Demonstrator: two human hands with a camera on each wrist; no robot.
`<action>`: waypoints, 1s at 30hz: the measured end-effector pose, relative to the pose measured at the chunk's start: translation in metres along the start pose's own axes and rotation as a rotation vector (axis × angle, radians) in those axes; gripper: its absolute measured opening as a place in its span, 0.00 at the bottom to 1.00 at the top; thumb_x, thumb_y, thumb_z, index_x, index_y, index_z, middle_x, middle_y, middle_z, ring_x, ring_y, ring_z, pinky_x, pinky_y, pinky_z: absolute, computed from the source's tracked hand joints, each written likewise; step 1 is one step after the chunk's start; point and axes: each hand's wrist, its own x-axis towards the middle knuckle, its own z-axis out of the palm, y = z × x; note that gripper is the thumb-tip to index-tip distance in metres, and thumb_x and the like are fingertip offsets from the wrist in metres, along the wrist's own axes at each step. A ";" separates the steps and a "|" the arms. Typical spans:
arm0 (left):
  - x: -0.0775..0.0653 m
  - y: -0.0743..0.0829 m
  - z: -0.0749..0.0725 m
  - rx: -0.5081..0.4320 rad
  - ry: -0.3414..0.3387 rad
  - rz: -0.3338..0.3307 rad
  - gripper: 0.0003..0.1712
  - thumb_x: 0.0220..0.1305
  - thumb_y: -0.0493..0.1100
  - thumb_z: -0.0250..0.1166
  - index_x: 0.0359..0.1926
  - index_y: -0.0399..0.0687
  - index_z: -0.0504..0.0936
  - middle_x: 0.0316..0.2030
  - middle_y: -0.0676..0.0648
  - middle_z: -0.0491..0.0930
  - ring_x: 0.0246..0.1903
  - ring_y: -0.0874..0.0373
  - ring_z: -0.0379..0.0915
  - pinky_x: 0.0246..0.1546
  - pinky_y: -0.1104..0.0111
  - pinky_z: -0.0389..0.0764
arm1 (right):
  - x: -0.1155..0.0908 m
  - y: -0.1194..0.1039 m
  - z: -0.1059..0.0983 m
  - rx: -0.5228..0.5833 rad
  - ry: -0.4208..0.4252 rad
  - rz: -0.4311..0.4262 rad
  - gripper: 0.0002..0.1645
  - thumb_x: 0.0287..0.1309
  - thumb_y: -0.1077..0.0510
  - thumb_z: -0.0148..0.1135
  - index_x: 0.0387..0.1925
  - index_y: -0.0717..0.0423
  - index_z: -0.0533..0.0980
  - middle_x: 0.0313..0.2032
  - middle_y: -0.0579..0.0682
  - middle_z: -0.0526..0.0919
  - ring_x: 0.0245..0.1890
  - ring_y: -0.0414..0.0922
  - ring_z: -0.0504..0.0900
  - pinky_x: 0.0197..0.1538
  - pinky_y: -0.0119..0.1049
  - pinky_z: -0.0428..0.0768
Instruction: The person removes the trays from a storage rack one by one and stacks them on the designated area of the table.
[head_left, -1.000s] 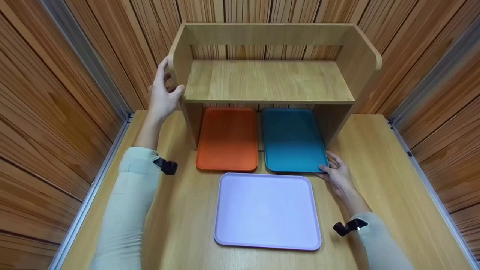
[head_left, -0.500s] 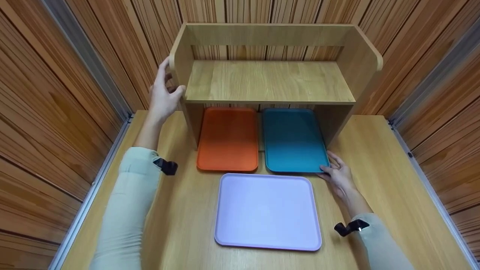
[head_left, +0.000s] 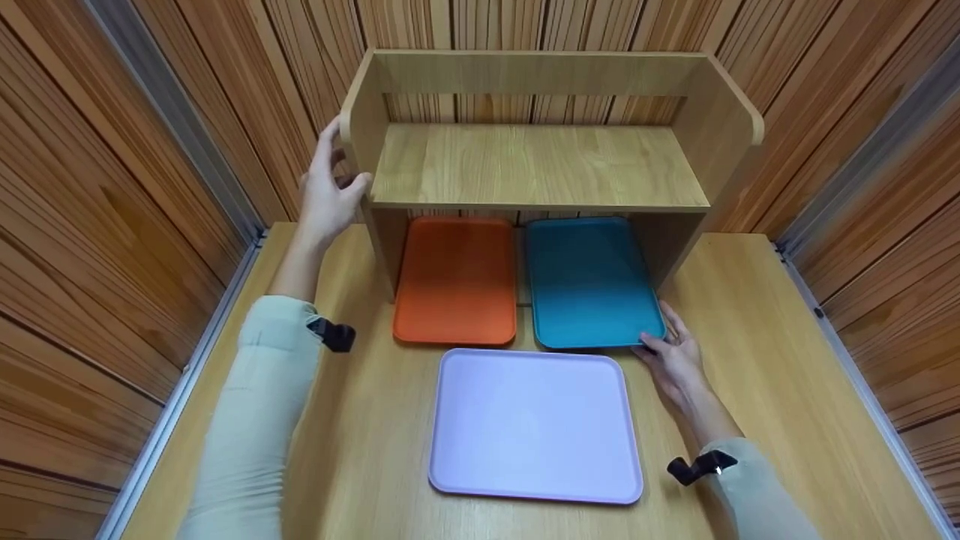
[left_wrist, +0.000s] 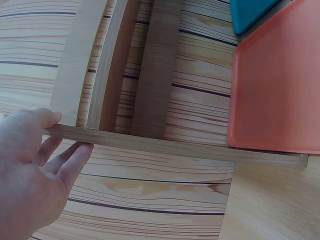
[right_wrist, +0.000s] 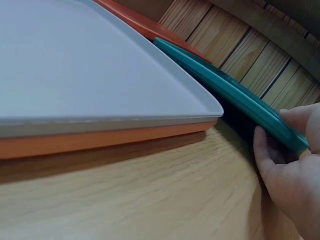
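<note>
A wooden desktop shelf stands at the back of the table. My left hand grips the front edge of its left side panel, thumb on one face and fingers on the other. Under the shelf board, a blue-green tray lies on the right, its front end sticking out. The thumb and fingers of my right hand pinch its front right corner. In the right wrist view this corner of the blue-green tray is raised above the table. An orange tray lies beside it on the left.
A lavender tray lies crosswise in front, close to the other two. In the right wrist view an orange layer shows beneath it. Wood-patterned walls enclose the table at the back and sides.
The blue-green tray's front right corner has shifted slightly to the right with my right hand, so the tray sits a little more turned. My left hand keeps its grip on the shelf.
</note>
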 end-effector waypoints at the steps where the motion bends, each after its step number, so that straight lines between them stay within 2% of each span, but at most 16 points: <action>1: 0.000 0.000 0.000 0.001 0.000 -0.003 0.48 0.82 0.32 0.59 0.93 0.62 0.51 0.88 0.39 0.62 0.86 0.39 0.64 0.82 0.39 0.76 | 0.000 0.000 0.001 0.007 -0.002 -0.001 0.52 0.86 0.71 0.44 0.94 0.35 0.37 0.94 0.51 0.30 0.92 0.52 0.52 0.89 0.50 0.66; 2: 0.000 0.000 0.000 0.003 0.001 -0.005 0.48 0.82 0.32 0.59 0.93 0.63 0.51 0.88 0.39 0.62 0.86 0.39 0.64 0.82 0.38 0.76 | -0.001 0.001 0.002 0.009 -0.003 -0.003 0.53 0.86 0.72 0.44 0.94 0.35 0.36 0.94 0.50 0.28 0.93 0.53 0.48 0.89 0.54 0.62; 4: -0.001 0.000 0.000 0.006 0.000 -0.006 0.48 0.82 0.32 0.59 0.93 0.63 0.50 0.88 0.39 0.61 0.86 0.38 0.64 0.81 0.38 0.76 | -0.001 0.002 0.004 0.009 0.003 -0.005 0.53 0.86 0.72 0.43 0.94 0.34 0.36 0.94 0.50 0.27 0.93 0.55 0.48 0.87 0.53 0.65; 8: -0.001 0.000 -0.001 0.012 -0.002 -0.006 0.48 0.82 0.33 0.59 0.93 0.62 0.50 0.88 0.39 0.60 0.86 0.38 0.64 0.81 0.38 0.76 | -0.001 0.004 0.006 0.023 0.025 -0.009 0.53 0.86 0.72 0.44 0.94 0.35 0.36 0.94 0.50 0.31 0.91 0.53 0.52 0.80 0.41 0.80; 10: -0.001 0.000 -0.001 0.013 -0.004 -0.009 0.48 0.82 0.33 0.59 0.93 0.63 0.50 0.89 0.39 0.60 0.86 0.38 0.64 0.81 0.37 0.77 | -0.002 0.004 0.007 0.034 0.031 -0.010 0.52 0.86 0.70 0.45 0.94 0.36 0.37 0.94 0.50 0.33 0.91 0.53 0.53 0.77 0.37 0.84; 13: -0.001 0.001 -0.001 0.008 -0.005 -0.015 0.49 0.82 0.33 0.59 0.93 0.64 0.49 0.88 0.39 0.60 0.85 0.35 0.66 0.80 0.36 0.77 | -0.003 0.005 0.006 0.045 0.030 -0.011 0.51 0.87 0.69 0.46 0.94 0.35 0.38 0.95 0.50 0.34 0.90 0.52 0.55 0.76 0.38 0.83; 20: -0.002 0.000 -0.001 -0.018 -0.003 0.028 0.48 0.82 0.32 0.60 0.93 0.60 0.51 0.89 0.41 0.59 0.87 0.41 0.61 0.82 0.40 0.76 | -0.007 0.006 0.005 0.046 0.019 -0.036 0.48 0.89 0.67 0.43 0.94 0.37 0.37 0.95 0.49 0.36 0.89 0.50 0.59 0.72 0.34 0.87; 24: -0.001 0.000 -0.001 -0.018 -0.003 0.027 0.48 0.82 0.32 0.60 0.93 0.61 0.51 0.88 0.40 0.59 0.86 0.38 0.63 0.81 0.38 0.77 | -0.009 0.005 0.006 0.081 0.015 -0.034 0.47 0.89 0.67 0.40 0.94 0.36 0.38 0.95 0.47 0.36 0.89 0.49 0.59 0.72 0.35 0.87; 27: -0.001 0.000 0.000 -0.012 -0.005 0.022 0.48 0.82 0.32 0.60 0.92 0.62 0.51 0.88 0.39 0.60 0.85 0.37 0.65 0.80 0.37 0.78 | -0.011 0.004 0.006 0.101 0.021 -0.028 0.47 0.89 0.66 0.41 0.94 0.35 0.39 0.95 0.46 0.37 0.85 0.44 0.67 0.73 0.35 0.86; 30: -0.001 0.000 0.000 -0.005 -0.007 0.020 0.48 0.83 0.32 0.59 0.92 0.62 0.51 0.88 0.39 0.61 0.85 0.38 0.66 0.79 0.38 0.79 | -0.012 0.004 0.005 0.125 0.020 -0.033 0.47 0.89 0.66 0.43 0.94 0.35 0.40 0.95 0.45 0.38 0.74 0.37 0.77 0.73 0.36 0.86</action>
